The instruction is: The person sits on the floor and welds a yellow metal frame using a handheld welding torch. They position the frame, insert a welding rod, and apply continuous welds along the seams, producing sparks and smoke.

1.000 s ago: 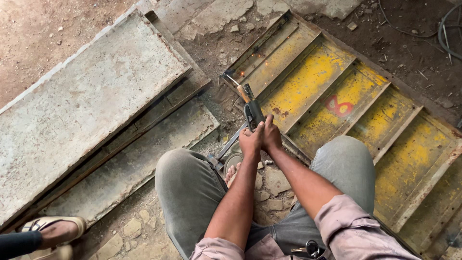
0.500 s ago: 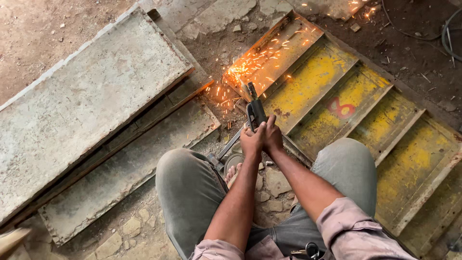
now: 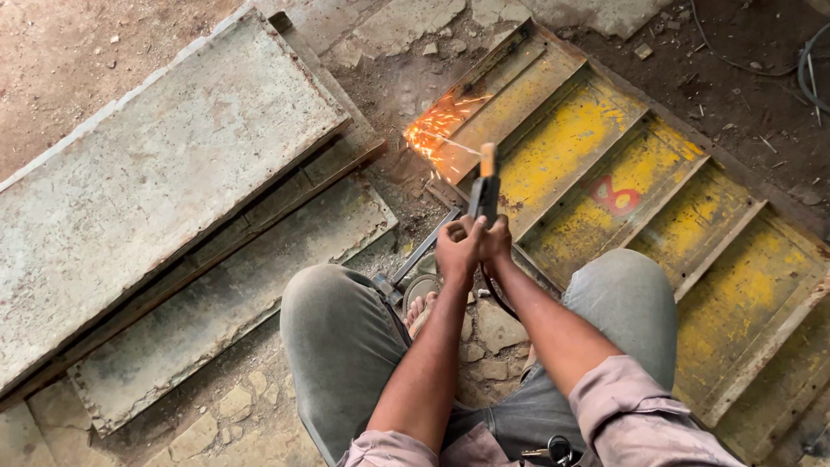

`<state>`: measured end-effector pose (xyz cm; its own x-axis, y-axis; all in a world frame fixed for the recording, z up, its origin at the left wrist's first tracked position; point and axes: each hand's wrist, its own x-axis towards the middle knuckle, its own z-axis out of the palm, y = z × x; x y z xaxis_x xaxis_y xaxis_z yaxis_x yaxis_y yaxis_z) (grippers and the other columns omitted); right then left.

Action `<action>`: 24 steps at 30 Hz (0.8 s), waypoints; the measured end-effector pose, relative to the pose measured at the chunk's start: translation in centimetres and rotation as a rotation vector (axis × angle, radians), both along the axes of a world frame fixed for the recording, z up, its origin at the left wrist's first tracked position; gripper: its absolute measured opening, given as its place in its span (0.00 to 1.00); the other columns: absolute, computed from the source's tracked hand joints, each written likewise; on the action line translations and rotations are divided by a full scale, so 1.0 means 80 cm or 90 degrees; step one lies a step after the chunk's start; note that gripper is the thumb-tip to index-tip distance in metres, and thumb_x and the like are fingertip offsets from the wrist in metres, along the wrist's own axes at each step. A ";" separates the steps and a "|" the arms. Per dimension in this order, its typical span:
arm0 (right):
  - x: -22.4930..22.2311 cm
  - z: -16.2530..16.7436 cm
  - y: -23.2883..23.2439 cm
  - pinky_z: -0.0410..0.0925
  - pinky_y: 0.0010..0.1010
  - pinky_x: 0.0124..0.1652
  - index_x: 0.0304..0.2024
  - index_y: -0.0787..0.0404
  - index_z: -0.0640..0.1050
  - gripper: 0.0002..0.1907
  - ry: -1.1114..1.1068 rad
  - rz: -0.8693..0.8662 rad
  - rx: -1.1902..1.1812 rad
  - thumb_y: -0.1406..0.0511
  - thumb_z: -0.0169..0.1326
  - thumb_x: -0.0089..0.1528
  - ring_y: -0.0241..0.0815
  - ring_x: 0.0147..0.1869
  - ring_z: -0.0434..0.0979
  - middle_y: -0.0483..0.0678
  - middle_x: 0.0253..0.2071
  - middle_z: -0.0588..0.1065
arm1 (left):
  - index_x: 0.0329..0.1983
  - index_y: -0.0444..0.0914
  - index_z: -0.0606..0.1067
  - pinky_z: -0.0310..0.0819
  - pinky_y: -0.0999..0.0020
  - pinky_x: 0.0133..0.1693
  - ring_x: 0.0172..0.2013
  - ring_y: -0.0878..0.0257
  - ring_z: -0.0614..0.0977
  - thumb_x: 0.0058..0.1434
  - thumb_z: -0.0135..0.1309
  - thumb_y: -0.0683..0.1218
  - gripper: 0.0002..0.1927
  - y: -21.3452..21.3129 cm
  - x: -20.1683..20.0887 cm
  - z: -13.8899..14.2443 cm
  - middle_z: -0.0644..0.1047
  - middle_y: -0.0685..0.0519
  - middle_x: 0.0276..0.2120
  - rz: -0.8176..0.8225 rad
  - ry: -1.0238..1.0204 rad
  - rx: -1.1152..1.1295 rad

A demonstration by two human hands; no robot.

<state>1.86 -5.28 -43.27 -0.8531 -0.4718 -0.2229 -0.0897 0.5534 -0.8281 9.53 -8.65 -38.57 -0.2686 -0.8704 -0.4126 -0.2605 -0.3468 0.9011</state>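
While both the left hand [image 3: 456, 251] and right hand [image 3: 495, 240] grip the welding holder [image 3: 484, 197], sparks [image 3: 435, 132] fly at the yellow panel's [image 3: 605, 173] far-left edge, so welding is under way, the seam unfinished.

- Grey-green trousers [image 3: 346, 346], dusty and creased at the knees.
- Pale pink shirt sleeves [image 3: 631, 415], rolled up past the elbows.
- Bare forearms.
- Sandal [image 3: 421, 294] on one bare foot.
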 end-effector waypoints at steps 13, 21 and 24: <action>0.009 0.010 0.002 0.73 0.51 0.32 0.53 0.67 0.58 0.48 0.198 0.138 0.053 0.44 0.69 0.51 0.65 0.33 0.81 0.61 0.29 0.79 | 0.57 0.32 0.68 0.76 0.63 0.48 0.42 0.58 0.83 0.45 0.71 0.65 0.46 0.001 -0.001 -0.010 0.81 0.46 0.42 0.032 -0.010 -0.010; 0.009 -0.010 0.008 0.72 0.53 0.35 0.56 0.69 0.62 0.38 0.291 0.202 -0.007 0.53 0.65 0.56 0.67 0.38 0.81 0.65 0.35 0.77 | 0.58 0.30 0.67 0.78 0.66 0.41 0.35 0.62 0.84 0.43 0.69 0.68 0.50 0.001 -0.004 -0.005 0.82 0.49 0.35 0.045 -0.035 0.025; 0.004 -0.014 0.010 0.72 0.54 0.35 0.56 0.71 0.63 0.37 0.279 0.212 -0.036 0.54 0.64 0.57 0.68 0.38 0.80 0.66 0.36 0.77 | 0.59 0.32 0.67 0.78 0.67 0.42 0.36 0.63 0.83 0.42 0.69 0.69 0.51 0.002 -0.003 -0.004 0.82 0.49 0.36 0.030 -0.061 0.017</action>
<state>2.15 -4.48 -44.38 -0.6626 -0.7332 0.1529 -0.5957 0.3921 -0.7011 9.28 -8.53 -38.92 -0.1855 -0.8697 -0.4574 -0.3276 -0.3841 0.8632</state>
